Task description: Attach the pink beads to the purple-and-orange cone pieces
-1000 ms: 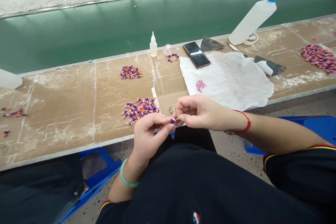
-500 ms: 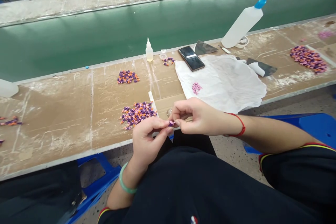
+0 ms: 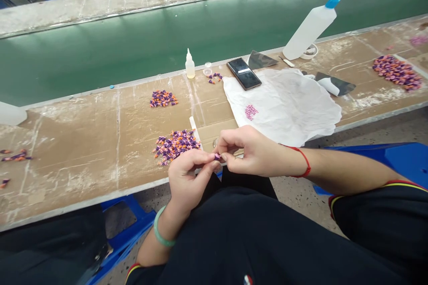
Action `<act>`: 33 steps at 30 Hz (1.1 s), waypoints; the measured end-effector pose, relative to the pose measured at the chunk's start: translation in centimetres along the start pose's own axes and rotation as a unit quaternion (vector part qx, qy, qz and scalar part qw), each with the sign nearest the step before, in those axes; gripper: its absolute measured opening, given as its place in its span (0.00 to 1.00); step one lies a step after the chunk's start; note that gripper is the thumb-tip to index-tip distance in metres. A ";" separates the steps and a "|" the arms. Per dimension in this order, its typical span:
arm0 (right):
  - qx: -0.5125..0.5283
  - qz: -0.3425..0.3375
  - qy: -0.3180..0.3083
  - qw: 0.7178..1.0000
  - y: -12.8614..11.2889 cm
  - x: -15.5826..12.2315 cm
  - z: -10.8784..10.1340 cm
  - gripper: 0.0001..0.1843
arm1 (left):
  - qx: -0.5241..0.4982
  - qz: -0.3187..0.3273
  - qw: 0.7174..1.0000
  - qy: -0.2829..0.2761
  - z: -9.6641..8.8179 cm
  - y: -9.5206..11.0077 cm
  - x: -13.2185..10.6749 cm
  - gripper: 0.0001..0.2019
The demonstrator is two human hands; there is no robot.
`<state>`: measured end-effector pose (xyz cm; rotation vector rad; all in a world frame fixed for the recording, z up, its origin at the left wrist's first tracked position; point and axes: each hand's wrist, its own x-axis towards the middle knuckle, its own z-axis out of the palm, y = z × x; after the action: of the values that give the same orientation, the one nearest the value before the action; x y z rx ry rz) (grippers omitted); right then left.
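Your left hand (image 3: 189, 182) and right hand (image 3: 254, 153) are both closed in a pinch, their fingertips meeting on a tiny purple cone (image 3: 217, 156) held in the air before your body. Its long axis seems to run roughly sideways, but it is too small to tell which way its tip points. Just left lies a pile of cones (image 3: 176, 144) on the bench (image 3: 83, 156), with a white sheet (image 3: 294, 116) to the right, and a phone (image 3: 244, 73) and squeeze bottle (image 3: 309, 29) farther off.

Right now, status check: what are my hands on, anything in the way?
Left hand, right hand pinching one small purple piece. Purple-and-orange pile just beyond, on the cardboard bench top.
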<state>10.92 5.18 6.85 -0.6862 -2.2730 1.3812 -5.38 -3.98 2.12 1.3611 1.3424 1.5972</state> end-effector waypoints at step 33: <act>0.008 0.128 0.141 0.982 7.4 -2.2 -4.3 0.09 | 0.385 0.038 0.910 -0.147 -6.5 -4.3 4.9 0.01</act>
<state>16.62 9.86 1.92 -1.1238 -2.0014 1.3130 -13.50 -0.24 -0.17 2.0274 1.8237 0.8428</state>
